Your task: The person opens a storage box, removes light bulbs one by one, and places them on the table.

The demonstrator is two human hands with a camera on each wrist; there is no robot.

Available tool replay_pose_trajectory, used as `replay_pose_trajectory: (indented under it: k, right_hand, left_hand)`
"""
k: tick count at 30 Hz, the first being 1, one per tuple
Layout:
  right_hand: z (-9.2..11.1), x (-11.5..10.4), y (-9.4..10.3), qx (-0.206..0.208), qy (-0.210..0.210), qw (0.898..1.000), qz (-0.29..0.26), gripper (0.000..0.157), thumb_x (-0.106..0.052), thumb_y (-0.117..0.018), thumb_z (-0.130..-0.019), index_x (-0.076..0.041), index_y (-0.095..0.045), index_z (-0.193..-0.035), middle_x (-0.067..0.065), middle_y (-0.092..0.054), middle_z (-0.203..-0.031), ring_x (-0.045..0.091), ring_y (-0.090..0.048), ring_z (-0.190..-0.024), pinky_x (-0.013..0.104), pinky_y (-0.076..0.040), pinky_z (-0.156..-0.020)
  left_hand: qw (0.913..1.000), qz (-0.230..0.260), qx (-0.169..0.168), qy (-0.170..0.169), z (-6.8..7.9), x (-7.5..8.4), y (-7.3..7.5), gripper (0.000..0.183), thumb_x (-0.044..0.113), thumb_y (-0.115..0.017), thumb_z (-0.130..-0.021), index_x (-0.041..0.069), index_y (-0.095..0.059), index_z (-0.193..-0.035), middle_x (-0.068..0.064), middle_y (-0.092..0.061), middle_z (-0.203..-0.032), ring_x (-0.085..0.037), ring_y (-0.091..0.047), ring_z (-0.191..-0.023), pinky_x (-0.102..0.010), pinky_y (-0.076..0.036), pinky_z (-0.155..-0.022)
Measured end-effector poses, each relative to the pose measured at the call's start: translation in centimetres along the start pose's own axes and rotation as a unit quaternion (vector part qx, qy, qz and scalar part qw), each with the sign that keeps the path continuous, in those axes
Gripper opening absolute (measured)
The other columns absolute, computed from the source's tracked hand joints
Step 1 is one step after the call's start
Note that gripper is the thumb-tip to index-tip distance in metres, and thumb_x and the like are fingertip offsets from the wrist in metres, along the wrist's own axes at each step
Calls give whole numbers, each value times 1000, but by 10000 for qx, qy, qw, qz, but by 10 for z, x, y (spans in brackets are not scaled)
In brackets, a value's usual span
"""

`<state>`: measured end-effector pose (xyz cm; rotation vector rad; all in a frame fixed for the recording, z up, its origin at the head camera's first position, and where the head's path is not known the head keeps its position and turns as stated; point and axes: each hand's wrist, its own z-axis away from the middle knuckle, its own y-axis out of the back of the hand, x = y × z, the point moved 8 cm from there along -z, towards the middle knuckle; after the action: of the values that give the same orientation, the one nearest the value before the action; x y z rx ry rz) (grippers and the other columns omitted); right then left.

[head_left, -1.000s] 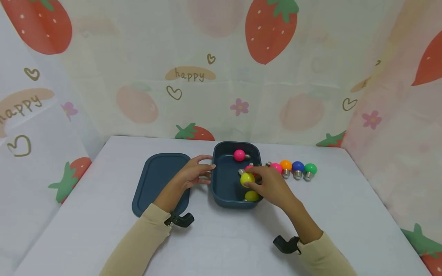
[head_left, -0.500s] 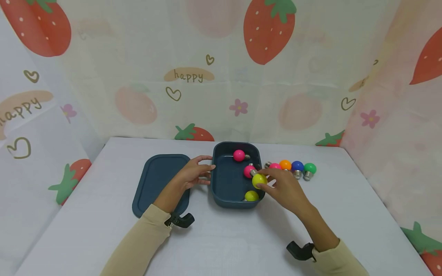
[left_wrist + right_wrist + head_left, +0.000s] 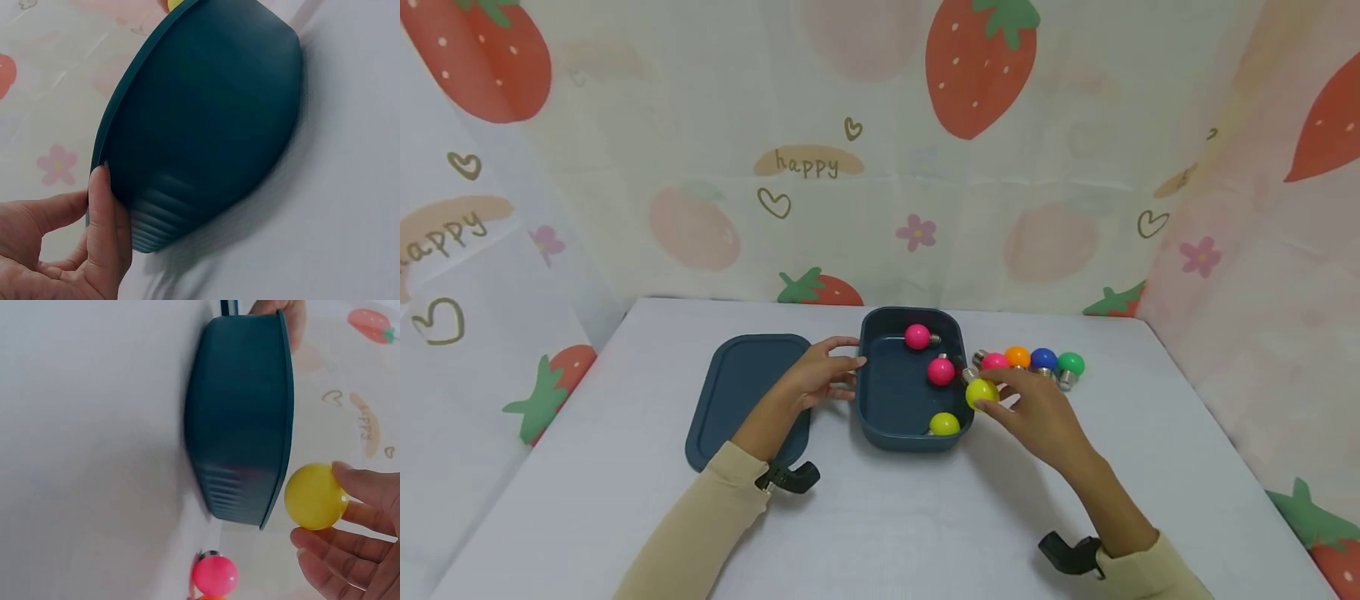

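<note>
My left hand [image 3: 816,375] grips the left rim of a dark blue lidless box [image 3: 880,417], fingertips at the edge and outer wall in the left wrist view. My right hand [image 3: 1037,412] pinches a yellow light bulb [image 3: 982,394] by its round part, thumb against fingers, just over the box's right rim. The bulb's metal screw base points away from me. Inside the box lie two pink bulbs, one at the back [image 3: 917,337] and one mid-right [image 3: 941,372], plus another yellow bulb [image 3: 944,424] in the near right corner.
A matching dark blue lid [image 3: 737,392] lies flat left of the box, partly under my left arm. Right of the box, a row holds a pink bulb [image 3: 996,361], an orange bulb [image 3: 1017,357], a blue bulb [image 3: 1043,359] and a green bulb [image 3: 1071,364]. Strawberry-printed cloth [image 3: 820,225] surrounds the white table.
My right hand has moved right with the yellow bulb, from above the box's inside to its right rim, uncovering the middle pink bulb. My left hand stays at the rim.
</note>
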<state>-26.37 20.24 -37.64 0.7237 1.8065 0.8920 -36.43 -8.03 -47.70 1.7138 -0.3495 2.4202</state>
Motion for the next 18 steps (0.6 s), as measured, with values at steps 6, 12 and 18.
replay_pose_trajectory:
  k: [6,12,18]
  right_hand:
    - [7,7,5,141,-36,9999,32,43,-18,-84,-86,-5,-70,-124,11,-73,-110,26,-68,-93,38,-62,-73]
    - [13,19,8,167,-259,9995,-45,42,-16,-83,-86,-5,-70,-125,12,-73,-112,28,-70,-92,39,-62,-72]
    - [17,31,6,143,-408,9990,-87,43,-14,-82,-87,-3,-69,-126,15,-72,-116,30,-70,-93,39,-62,-74]
  left_hand:
    - [10000,-45,-2,-10,2,1,0,54,14,-68,-99,13,-46,-147,-6,-63,-85,-14,-64,-72,-29,-59,-59]
    - [9999,-121,3,-14,1,3,0,54,15,-69,-99,14,-46,-147,-7,-63,-86,-15,-64,-72,-30,-60,-60]
    - [9999,-118,-67,-65,2,4,-1,54,15,-68,-99,12,-45,-148,-6,-62,-84,-15,-64,-72,-29,-60,-59]
